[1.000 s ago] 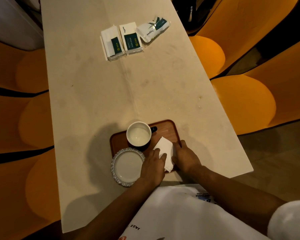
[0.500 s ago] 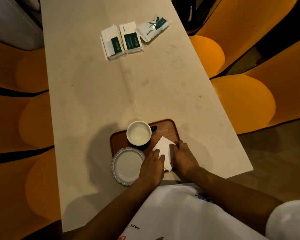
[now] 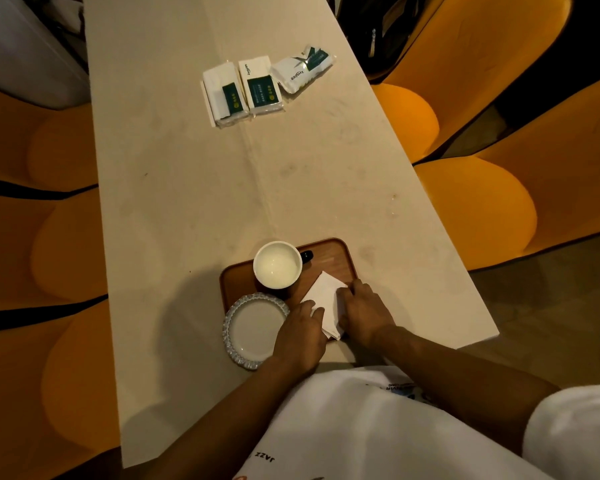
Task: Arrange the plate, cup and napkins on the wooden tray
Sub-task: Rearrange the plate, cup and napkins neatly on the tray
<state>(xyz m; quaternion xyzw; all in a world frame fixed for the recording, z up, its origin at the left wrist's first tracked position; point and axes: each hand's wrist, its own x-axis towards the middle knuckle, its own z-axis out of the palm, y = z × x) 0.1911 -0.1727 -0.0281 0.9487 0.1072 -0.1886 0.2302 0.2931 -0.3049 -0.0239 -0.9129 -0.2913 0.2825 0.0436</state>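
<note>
A brown wooden tray [image 3: 340,261] lies near the table's front edge. On its far left stands a white cup [image 3: 277,265] with a dark handle. A white plate [image 3: 253,329] with a patterned rim rests on the tray's near left corner and overhangs it. A folded white napkin [image 3: 326,299] lies on the tray's right half. My left hand [image 3: 300,336] presses on the napkin's left edge with its fingers. My right hand [image 3: 362,311] lies on the napkin's right side and covers part of it.
Three packs of tissues [image 3: 257,86] lie far up the cream table [image 3: 187,188]. Orange round seats [image 3: 478,209] flank the table on both sides. The table's near edge runs just below the tray.
My right hand has slid a little to the left onto the napkin, and the napkin looks narrower between the hands. Cup and plate have not moved.
</note>
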